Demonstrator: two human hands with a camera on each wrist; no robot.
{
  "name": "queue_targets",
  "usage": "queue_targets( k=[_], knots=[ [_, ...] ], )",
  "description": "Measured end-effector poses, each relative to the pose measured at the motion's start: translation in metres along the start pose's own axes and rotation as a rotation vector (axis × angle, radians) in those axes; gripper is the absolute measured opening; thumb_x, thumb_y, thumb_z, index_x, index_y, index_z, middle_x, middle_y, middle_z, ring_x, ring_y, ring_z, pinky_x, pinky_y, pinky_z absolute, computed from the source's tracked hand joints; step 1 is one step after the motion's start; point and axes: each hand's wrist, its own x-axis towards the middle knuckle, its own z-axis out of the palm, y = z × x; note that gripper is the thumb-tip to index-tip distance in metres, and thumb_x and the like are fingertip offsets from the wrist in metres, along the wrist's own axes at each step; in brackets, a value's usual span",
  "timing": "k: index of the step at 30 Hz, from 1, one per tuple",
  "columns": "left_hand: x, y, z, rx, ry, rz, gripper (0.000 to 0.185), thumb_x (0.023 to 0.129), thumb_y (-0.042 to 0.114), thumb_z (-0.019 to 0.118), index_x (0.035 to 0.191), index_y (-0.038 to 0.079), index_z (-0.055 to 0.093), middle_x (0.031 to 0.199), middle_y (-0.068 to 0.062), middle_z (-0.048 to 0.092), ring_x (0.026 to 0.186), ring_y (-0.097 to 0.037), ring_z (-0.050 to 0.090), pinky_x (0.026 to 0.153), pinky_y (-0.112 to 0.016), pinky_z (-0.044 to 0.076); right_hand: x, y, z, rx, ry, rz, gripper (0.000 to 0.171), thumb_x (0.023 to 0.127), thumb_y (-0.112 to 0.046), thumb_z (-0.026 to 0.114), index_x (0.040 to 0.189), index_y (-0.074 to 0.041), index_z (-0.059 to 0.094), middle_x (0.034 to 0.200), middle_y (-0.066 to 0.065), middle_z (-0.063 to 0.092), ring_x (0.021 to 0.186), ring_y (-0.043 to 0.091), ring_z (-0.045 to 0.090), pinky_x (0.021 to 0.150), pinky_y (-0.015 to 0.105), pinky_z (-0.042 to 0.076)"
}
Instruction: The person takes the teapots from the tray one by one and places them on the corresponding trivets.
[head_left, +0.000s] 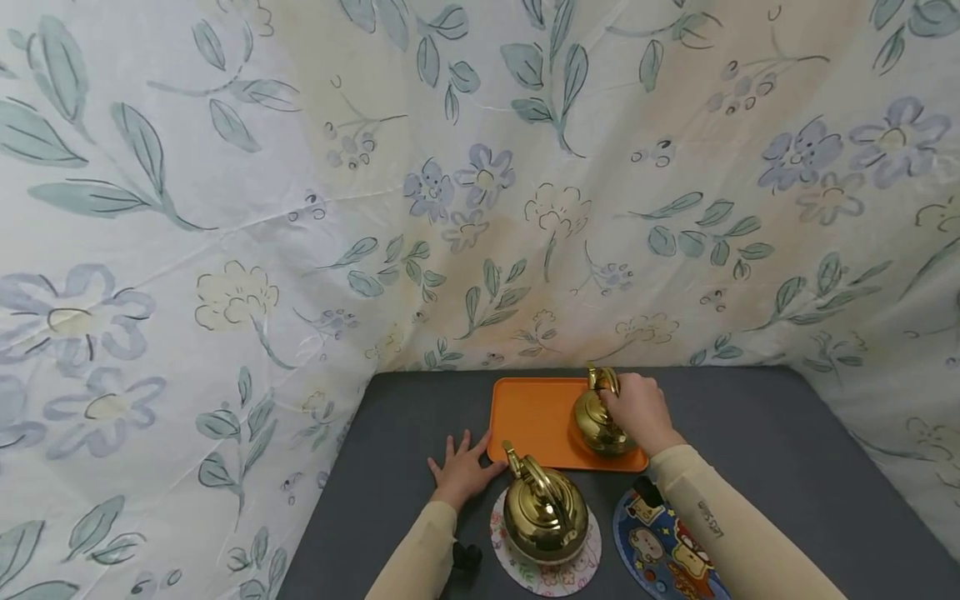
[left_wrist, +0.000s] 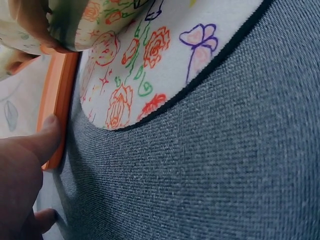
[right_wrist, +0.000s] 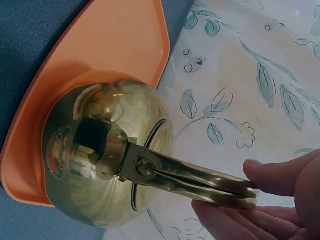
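On the right half of an orange tray point(head_left: 532, 417) sits a small gold kettle point(head_left: 600, 429). My right hand point(head_left: 641, 410) holds its raised handle. In the right wrist view, thumb and fingers pinch the handle point(right_wrist: 200, 182) at its top, and the kettle body rests on the tray. My left hand point(head_left: 461, 473) lies with spread fingers at the tray's near left corner. The left wrist view shows its thumb point(left_wrist: 45, 137) touching the tray's rim. Nearer to me, a larger gold kettle point(head_left: 546, 517) stands on a round white floral mat point(head_left: 521, 575), its spout pointing toward the tray.
A round blue cartoon mat point(head_left: 648, 542) lies right of the larger kettle, partly under my right forearm. The dark grey tabletop point(head_left: 757, 450) extends on both sides. A floral cloth point(head_left: 465, 250) hangs behind and to the left of the table.
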Motion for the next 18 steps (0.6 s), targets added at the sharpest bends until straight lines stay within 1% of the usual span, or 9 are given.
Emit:
queue_targets(
  k=[1,3,6,9,12,16,18],
  knots=[
    [-0.0002,0.0001,-0.0003,-0.002,0.004,0.001,0.076,0.089,0.070,0.059,0.156,0.038,0.040,0.165,-0.013,0.029,0.154,-0.047,0.014,0.108,-0.083,0.006,0.0001,-0.0002,0.0000,0.003,0.009,0.000,0.024,0.095,-0.018,0.068,0.098,0.005,0.073,0.079,0.016,0.072,0.063,0.027,0.067,0.059,0.045,0.055],
    [-0.0012,0.0004,-0.0004,-0.006,0.009,0.006,0.076,0.089,0.069,0.059,0.155,0.038,0.040,0.165,-0.013,0.029,0.154,-0.047,0.014,0.108,-0.083,0.006,-0.0006,-0.0002,0.0001,0.013,0.019,-0.001,0.021,0.096,-0.016,0.067,0.094,0.004,0.073,0.075,0.015,0.071,0.059,0.026,0.065,0.056,0.043,0.053],
    [-0.0033,0.0005,0.0002,-0.014,0.011,0.016,0.076,0.089,0.069,0.060,0.155,0.036,0.041,0.165,-0.014,0.029,0.153,-0.048,0.014,0.108,-0.084,0.007,-0.0022,0.0007,0.0009,0.030,0.023,0.000,0.020,0.096,-0.013,0.065,0.086,0.003,0.071,0.065,0.012,0.066,0.052,0.022,0.059,0.050,0.037,0.048],
    [-0.0059,0.0004,0.0009,-0.018,0.010,0.018,0.076,0.089,0.068,0.060,0.155,0.035,0.042,0.165,-0.015,0.030,0.153,-0.048,0.014,0.107,-0.084,0.007,-0.0043,0.0012,0.0022,0.042,0.027,0.001,0.020,0.095,-0.012,0.065,0.082,0.001,0.070,0.061,0.010,0.063,0.049,0.020,0.056,0.048,0.033,0.044],
    [-0.0074,0.0000,0.0008,-0.016,0.014,0.019,0.076,0.089,0.068,0.060,0.155,0.035,0.042,0.164,-0.014,0.030,0.153,-0.048,0.015,0.107,-0.084,0.008,-0.0055,0.0015,0.0033,0.043,0.042,-0.002,0.020,0.095,-0.012,0.065,0.080,0.001,0.069,0.061,0.010,0.062,0.048,0.020,0.055,0.048,0.032,0.042],
    [-0.0071,-0.0012,0.0000,-0.015,0.024,0.027,0.075,0.090,0.068,0.060,0.155,0.035,0.042,0.164,-0.015,0.031,0.153,-0.048,0.015,0.107,-0.084,0.007,-0.0051,0.0021,0.0041,0.039,0.060,-0.005,0.022,0.095,-0.012,0.065,0.076,0.000,0.067,0.057,0.010,0.056,0.046,0.021,0.050,0.047,0.032,0.037],
    [-0.0067,-0.0019,-0.0009,-0.012,0.028,0.031,0.075,0.090,0.068,0.060,0.155,0.035,0.043,0.164,-0.015,0.032,0.153,-0.048,0.016,0.107,-0.085,0.007,-0.0053,0.0017,0.0037,0.043,0.067,-0.003,0.023,0.095,-0.014,0.066,0.076,-0.001,0.066,0.056,0.008,0.055,0.046,0.020,0.050,0.047,0.032,0.037]
  ],
)
